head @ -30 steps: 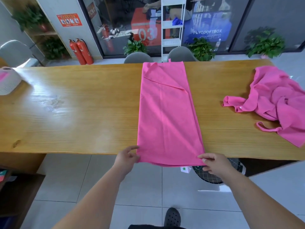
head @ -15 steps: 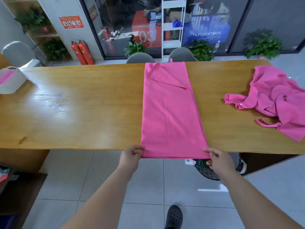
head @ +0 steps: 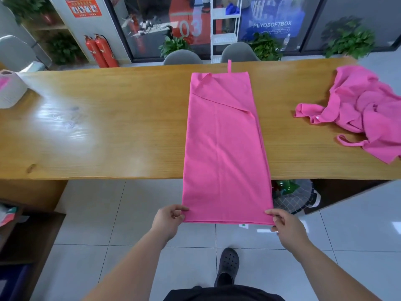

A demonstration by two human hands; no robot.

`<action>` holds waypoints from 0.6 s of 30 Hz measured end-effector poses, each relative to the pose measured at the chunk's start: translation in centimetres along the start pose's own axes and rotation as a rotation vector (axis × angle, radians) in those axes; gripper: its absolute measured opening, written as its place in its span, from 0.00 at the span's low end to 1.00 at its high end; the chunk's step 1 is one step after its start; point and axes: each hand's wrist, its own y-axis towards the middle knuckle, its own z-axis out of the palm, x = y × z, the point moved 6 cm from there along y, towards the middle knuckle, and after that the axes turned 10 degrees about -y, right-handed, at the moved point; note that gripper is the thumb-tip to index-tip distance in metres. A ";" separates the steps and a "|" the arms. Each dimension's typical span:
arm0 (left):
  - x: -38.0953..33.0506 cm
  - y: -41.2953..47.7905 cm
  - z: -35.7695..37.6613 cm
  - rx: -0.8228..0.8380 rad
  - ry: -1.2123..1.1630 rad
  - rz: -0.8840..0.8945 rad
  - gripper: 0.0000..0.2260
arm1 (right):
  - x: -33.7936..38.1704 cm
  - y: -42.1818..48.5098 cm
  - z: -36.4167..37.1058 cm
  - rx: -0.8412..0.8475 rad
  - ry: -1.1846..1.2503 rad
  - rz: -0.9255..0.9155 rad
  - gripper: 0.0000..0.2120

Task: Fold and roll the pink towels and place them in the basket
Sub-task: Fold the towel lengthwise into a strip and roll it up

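Folded pink towel (head: pixel 225 144) runs lengthwise down frame center on the wooden table (head: pixel 108 131), near end hanging past the table edge. Left hand (head: pixel 169 220) pinches its lower-left corner, right hand (head: pixel 284 224) pinches the lower-right. Crumpled pink towels (head: pixel 366 114) sit at right of frame. White basket (head: pixel 10 92) at the left edge, partly cut off.

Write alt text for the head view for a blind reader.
The left hand and right hand pinch the near corners of a folded pink towel that overhangs the wooden table's near edge. A crumpled pink towel lies at right; a white basket sits far left.
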 end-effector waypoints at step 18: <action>-13.0 4.1 6.5 0.165 1.056 0.469 0.35 | 13.4 7.6 -0.2 0.029 -0.814 -0.467 0.36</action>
